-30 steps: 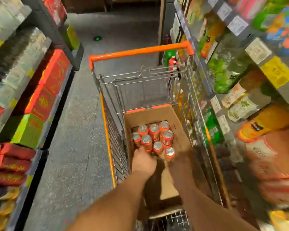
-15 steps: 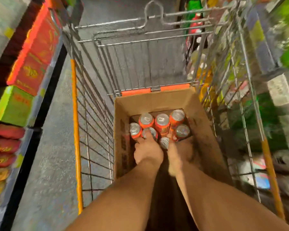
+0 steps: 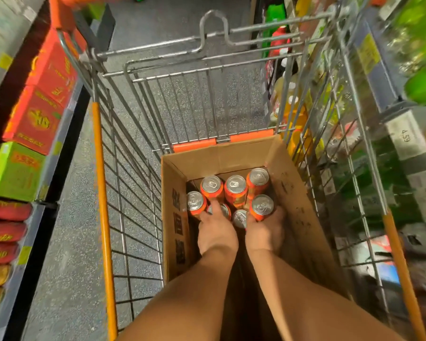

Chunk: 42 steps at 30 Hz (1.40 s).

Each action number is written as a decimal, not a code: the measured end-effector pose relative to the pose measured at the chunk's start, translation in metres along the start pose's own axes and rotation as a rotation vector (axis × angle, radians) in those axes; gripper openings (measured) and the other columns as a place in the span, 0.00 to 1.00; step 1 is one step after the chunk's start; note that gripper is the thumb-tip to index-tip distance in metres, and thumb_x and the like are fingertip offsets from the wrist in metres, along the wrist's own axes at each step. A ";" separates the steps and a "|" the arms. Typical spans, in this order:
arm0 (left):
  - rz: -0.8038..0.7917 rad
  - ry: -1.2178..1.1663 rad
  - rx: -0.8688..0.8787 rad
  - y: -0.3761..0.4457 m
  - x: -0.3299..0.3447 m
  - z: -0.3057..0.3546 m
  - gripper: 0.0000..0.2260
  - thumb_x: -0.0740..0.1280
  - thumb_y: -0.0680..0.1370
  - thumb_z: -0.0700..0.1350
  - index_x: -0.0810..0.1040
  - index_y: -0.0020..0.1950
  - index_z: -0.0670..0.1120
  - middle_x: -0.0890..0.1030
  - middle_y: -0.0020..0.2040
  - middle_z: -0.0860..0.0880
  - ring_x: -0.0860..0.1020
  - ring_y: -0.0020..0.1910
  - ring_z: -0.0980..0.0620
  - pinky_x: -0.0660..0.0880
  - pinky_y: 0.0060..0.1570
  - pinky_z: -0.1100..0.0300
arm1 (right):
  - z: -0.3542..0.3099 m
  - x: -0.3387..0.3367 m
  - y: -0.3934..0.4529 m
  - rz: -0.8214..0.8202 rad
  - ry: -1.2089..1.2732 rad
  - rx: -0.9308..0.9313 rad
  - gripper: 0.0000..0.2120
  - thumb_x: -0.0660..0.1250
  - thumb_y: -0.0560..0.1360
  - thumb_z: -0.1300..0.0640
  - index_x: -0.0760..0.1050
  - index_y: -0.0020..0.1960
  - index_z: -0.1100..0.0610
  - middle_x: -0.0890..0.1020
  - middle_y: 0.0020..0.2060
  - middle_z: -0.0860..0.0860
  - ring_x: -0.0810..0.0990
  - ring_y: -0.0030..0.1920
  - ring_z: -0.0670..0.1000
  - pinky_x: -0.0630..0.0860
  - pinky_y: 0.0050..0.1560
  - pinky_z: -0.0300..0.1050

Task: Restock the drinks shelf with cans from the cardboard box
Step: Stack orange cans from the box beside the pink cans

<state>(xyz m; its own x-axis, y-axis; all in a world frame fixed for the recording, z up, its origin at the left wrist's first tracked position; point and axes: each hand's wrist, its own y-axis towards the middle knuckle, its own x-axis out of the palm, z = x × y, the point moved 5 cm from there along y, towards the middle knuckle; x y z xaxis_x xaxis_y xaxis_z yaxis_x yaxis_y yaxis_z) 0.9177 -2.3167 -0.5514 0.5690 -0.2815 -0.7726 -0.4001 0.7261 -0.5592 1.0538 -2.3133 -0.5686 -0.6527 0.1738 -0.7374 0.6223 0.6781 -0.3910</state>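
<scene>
An open cardboard box (image 3: 293, 193) stands inside a wire shopping cart (image 3: 123, 183). Several orange cans (image 3: 235, 190) with silver tops stand upright at its far end. My left hand (image 3: 217, 232) reaches into the box, its fingers curled round a can (image 3: 223, 209) in the near row. My right hand (image 3: 265, 232) grips another orange can (image 3: 261, 206) at the right of the cluster. The drinks shelf (image 3: 389, 114) with bottles and price tags runs along the right of the cart.
Left of the aisle stands a shelf with red cartons (image 3: 38, 107), a green carton (image 3: 12, 171) and red packets (image 3: 3, 232). The grey speckled floor (image 3: 67, 242) lies between that shelf and the cart. The cart's orange handle (image 3: 67, 6) is at top left.
The view has closed in on the box. Both hands went from hovering at the near cans to gripping one each; the right-hand can now stands slightly higher.
</scene>
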 end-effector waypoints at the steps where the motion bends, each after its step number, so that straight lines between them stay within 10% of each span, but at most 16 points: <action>1: -0.003 0.003 0.017 -0.005 -0.004 0.000 0.30 0.62 0.81 0.43 0.52 0.79 0.53 0.69 0.66 0.40 0.76 0.63 0.39 0.74 0.61 0.47 | -0.001 -0.006 -0.007 -0.005 -0.006 -0.021 0.34 0.73 0.72 0.48 0.64 0.71 0.59 0.78 0.60 0.62 0.78 0.58 0.65 0.76 0.53 0.56; 11: -0.029 -0.088 0.386 -0.063 -0.089 0.018 0.31 0.63 0.78 0.60 0.58 0.79 0.58 0.68 0.73 0.46 0.74 0.68 0.40 0.73 0.64 0.49 | -0.043 -0.098 -0.087 0.084 0.177 -0.145 0.26 0.74 0.69 0.42 0.71 0.59 0.53 0.80 0.51 0.52 0.80 0.52 0.57 0.77 0.51 0.50; 16: -0.007 -0.272 0.636 -0.109 -0.158 0.024 0.15 0.70 0.76 0.58 0.74 0.56 0.52 0.81 0.54 0.49 0.79 0.57 0.43 0.74 0.52 0.54 | -0.066 -0.162 -0.150 0.240 0.333 -0.112 0.25 0.74 0.67 0.39 0.72 0.57 0.49 0.79 0.50 0.48 0.80 0.51 0.52 0.76 0.52 0.48; 30: -0.301 -0.273 1.383 -0.375 -0.319 0.107 0.27 0.77 0.68 0.56 0.77 0.65 0.53 0.81 0.56 0.50 0.79 0.56 0.46 0.75 0.58 0.54 | -0.068 -0.442 -0.405 1.005 0.488 -0.010 0.21 0.75 0.65 0.44 0.70 0.52 0.48 0.82 0.44 0.50 0.81 0.48 0.57 0.74 0.43 0.47; 42: -0.491 -0.342 1.796 -0.620 -0.352 0.102 0.29 0.76 0.65 0.63 0.79 0.63 0.54 0.83 0.57 0.54 0.81 0.56 0.51 0.77 0.60 0.50 | 0.000 -0.576 -0.575 1.344 0.436 0.122 0.26 0.74 0.66 0.40 0.71 0.59 0.48 0.81 0.50 0.48 0.80 0.50 0.53 0.77 0.50 0.48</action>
<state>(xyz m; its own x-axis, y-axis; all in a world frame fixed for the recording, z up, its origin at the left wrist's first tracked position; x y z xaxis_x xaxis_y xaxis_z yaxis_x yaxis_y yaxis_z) 1.0390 -2.6040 0.0982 0.5732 -0.6829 -0.4528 0.8120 0.3989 0.4262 1.0721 -2.8030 0.0806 0.3921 0.8454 -0.3627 0.8847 -0.2383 0.4007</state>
